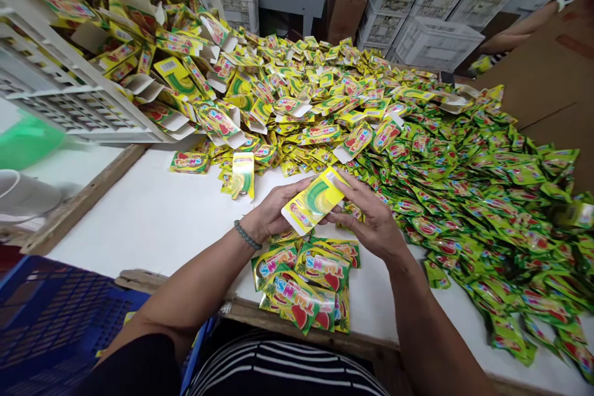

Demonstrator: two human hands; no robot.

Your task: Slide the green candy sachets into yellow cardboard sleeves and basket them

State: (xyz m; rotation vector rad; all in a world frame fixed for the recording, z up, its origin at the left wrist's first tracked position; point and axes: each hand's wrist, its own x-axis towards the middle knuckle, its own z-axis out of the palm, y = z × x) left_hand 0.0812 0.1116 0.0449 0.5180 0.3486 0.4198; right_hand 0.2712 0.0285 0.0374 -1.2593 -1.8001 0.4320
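Left hand [273, 210] and right hand [374, 223] pinch 1 box [313, 201] beyond the near packets [297, 294] — best held lightly, lest it crease.

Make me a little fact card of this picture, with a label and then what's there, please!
Left hand: holding one end of a yellow box
Right hand: holding the same box's other end
Left wrist: beaded bracelet
Nearest table edge: loose shiny packets
Upper left: tilted white crate, full of boxes
Right side: big heap of green packets
Lower left: blue basket
Upper right: another person's arm
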